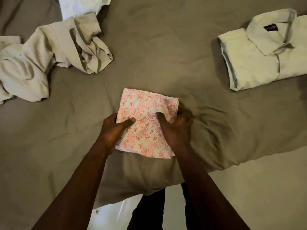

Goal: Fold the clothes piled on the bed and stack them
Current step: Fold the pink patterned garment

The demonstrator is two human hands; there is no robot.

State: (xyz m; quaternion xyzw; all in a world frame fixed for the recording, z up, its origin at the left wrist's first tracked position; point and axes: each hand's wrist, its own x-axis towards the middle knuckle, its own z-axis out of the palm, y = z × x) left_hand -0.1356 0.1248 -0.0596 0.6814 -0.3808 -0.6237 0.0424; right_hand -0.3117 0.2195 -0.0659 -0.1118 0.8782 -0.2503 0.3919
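A folded white cloth with a pink flower print lies on the grey-brown bed sheet near the bed's front edge. My left hand grips its left edge, thumb on top and fingers underneath. My right hand grips its right edge the same way, the thumb pressing a crease into the fabric. A pale folded collared shirt lies at the right. A crumpled beige garment sprawls at the left, unfolded.
A white garment lies bunched at the top edge behind the beige one. The bed's front edge runs below my arms, with pale floor at the lower right and my dark trouser legs below.
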